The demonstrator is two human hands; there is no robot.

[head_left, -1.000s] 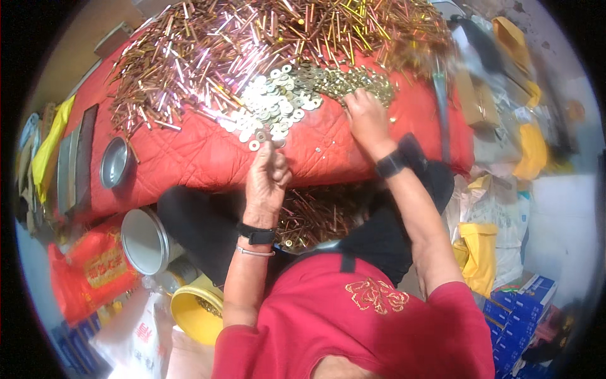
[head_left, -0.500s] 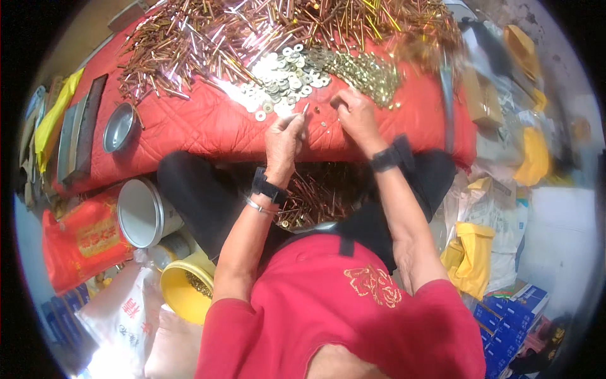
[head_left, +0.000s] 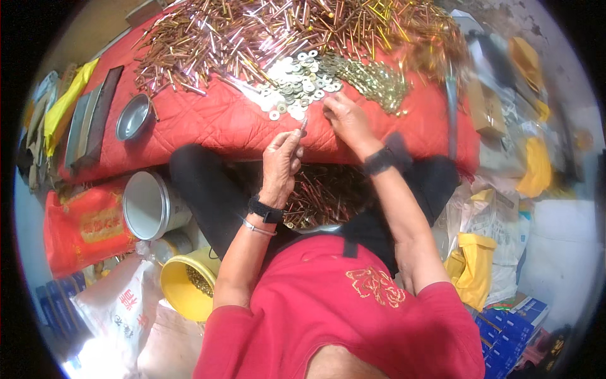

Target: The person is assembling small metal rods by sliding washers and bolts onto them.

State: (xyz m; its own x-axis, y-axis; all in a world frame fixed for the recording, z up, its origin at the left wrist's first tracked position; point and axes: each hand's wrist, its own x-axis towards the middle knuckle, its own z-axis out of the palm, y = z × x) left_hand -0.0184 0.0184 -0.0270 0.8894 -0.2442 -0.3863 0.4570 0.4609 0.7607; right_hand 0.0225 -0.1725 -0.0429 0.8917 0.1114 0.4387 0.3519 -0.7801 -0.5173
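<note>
Upright in my left hand (head_left: 281, 161) is a thin metal bolt (head_left: 304, 124), pinched between thumb and fingers with its tip pointing up. To its right, my right hand (head_left: 347, 120) hovers close over the red cloth, fingers bent and drawn together. Whatever those fingertips hold, if anything, is too small to make out. Just beyond both hands lies a heap of flat silver washers (head_left: 302, 81). A spread of small brass-coloured nuts (head_left: 379, 85) adjoins it on the right. Long copper-coloured bolts (head_left: 252, 41) are piled across the far side.
A red quilted cloth (head_left: 208, 129) covers the work surface. On its left stands a metal bowl (head_left: 133, 118). More bolts (head_left: 325, 196) lie between my legs. Lower left are a white bucket (head_left: 148, 205) and a yellow bucket (head_left: 183, 287) with small metal parts.
My left hand has come slightly nearer to me, the bolt still in it. My right hand has shifted a little left, toward the washers. The whole view has moved slightly.
</note>
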